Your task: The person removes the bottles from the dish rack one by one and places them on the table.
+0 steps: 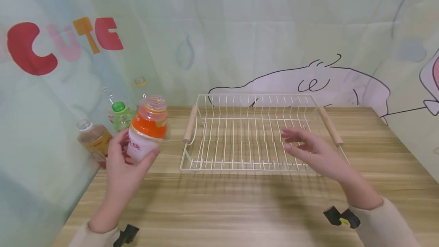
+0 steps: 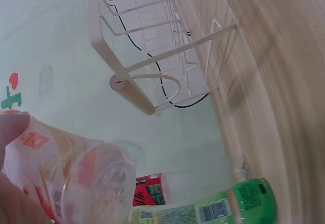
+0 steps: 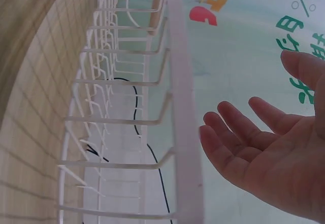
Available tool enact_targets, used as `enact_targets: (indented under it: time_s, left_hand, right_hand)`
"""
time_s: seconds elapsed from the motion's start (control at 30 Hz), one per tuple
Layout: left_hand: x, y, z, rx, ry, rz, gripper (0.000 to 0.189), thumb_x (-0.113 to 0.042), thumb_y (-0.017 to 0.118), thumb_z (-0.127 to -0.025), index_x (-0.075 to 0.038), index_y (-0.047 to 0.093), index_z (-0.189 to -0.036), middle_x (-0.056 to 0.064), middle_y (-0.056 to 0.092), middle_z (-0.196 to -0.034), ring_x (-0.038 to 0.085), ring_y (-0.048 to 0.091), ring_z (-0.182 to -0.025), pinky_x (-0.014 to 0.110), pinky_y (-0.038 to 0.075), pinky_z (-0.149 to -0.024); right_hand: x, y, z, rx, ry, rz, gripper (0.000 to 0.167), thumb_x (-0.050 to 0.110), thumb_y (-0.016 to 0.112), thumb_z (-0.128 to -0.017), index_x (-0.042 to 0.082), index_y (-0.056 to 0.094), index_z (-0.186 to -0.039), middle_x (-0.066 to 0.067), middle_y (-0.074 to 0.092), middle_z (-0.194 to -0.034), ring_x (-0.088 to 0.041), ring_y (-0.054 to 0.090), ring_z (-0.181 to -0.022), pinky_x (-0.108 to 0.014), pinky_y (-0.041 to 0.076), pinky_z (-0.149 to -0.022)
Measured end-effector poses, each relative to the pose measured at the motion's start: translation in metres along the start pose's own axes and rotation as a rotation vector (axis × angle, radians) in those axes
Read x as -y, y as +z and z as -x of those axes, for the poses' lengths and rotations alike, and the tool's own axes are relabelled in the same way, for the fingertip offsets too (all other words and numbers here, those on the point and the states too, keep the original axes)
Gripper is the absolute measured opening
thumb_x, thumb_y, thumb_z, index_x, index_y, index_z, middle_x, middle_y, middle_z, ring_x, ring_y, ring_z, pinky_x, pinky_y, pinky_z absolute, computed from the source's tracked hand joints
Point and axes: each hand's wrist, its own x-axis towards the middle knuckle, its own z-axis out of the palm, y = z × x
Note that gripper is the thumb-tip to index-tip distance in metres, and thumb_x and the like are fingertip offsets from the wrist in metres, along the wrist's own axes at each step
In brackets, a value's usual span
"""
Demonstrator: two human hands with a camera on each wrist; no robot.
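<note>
My left hand (image 1: 125,167) grips a clear plastic bottle (image 1: 143,148) with a white label and an orange band, its capless mouth upward. In the left wrist view the bottle's clear base (image 2: 104,188) shows, raised off the table. Over the right part of a white wire dish rack (image 1: 240,169) hovers my right hand (image 1: 319,153), fingers loosely bent and holding nothing. The right wrist view shows that hand (image 3: 274,148) beside the rack's front rail (image 3: 185,132). Wooden handles (image 1: 190,124) sit at the rack's two ends.
Several other bottles stand at the left by the curtain: a brown-tinted one (image 1: 96,140), a green one (image 1: 122,117) and clear ones behind. A printed curtain (image 1: 260,33) runs along the back and left. The wooden table (image 1: 219,205) extends in front of the rack.
</note>
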Motion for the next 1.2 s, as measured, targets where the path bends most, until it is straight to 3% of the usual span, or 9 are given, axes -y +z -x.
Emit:
enact_targets:
  time_s: [0.13,0.3,0.47,0.73,0.87,1.2]
  left_hand:
    - [0.01,0.002,0.001,-0.002,-0.035,0.013,0.076,-0.005,0.078,-0.077,-0.004,0.037,-0.14,-0.003,0.046,-0.12,0.006,0.042,-0.099,0.014,0.037,-0.073]
    - [0.021,0.006,0.002,0.028,-0.103,0.034,0.075,-0.005,0.076,-0.079,-0.001,0.033,-0.141,0.008,0.044,-0.125,0.008,0.04,-0.103,0.019,0.036,-0.081]
    - [0.033,0.013,0.002,0.039,-0.144,0.077,0.074,-0.003,0.076,-0.079,0.0,0.034,-0.14,-0.001,0.043,-0.119,0.005,0.041,-0.1,0.012,0.038,-0.078]
    - [0.041,0.021,0.003,0.061,-0.202,0.089,0.074,-0.006,0.076,-0.081,0.0,0.032,-0.14,-0.005,0.04,-0.116,0.006,0.038,-0.101,0.015,0.039,-0.078]
    - [0.046,0.024,0.005,0.068,-0.198,0.103,0.073,-0.006,0.075,-0.081,0.003,0.03,-0.137,-0.003,0.04,-0.115,0.009,0.039,-0.1,0.013,0.038,-0.076]
    - [0.054,0.032,0.007,0.085,-0.271,0.126,0.074,-0.008,0.074,-0.083,0.003,0.026,-0.138,0.006,0.038,-0.125,0.011,0.038,-0.106,0.013,0.039,-0.079]
  right_hand:
    - [-0.01,0.006,0.003,-0.041,-0.018,0.05,0.046,0.017,0.059,-0.096,0.002,0.047,-0.138,-0.017,0.056,-0.133,-0.029,0.059,-0.111,-0.029,0.052,-0.086]
    - [-0.024,0.015,0.005,-0.089,-0.059,0.149,0.046,0.018,0.062,-0.094,0.001,0.05,-0.135,-0.016,0.057,-0.132,-0.028,0.056,-0.115,-0.042,0.049,-0.091]
    - [-0.03,0.023,0.008,-0.109,-0.063,0.23,0.049,0.023,0.063,-0.094,0.002,0.049,-0.135,-0.017,0.056,-0.132,-0.033,0.055,-0.116,-0.052,0.047,-0.091]
    - [-0.037,0.034,0.012,-0.098,-0.012,0.288,0.056,0.03,0.062,-0.094,-0.001,0.046,-0.137,-0.019,0.049,-0.138,-0.039,0.045,-0.127,-0.058,0.037,-0.103]
    - [-0.039,0.037,0.012,-0.11,-0.04,0.304,0.055,0.028,0.063,-0.093,-0.001,0.047,-0.136,-0.021,0.05,-0.136,-0.04,0.046,-0.126,-0.058,0.038,-0.102]
    - [-0.04,0.041,0.013,-0.132,-0.088,0.376,0.05,0.027,0.065,-0.092,0.002,0.052,-0.133,-0.019,0.054,-0.134,-0.039,0.047,-0.126,-0.058,0.038,-0.102]
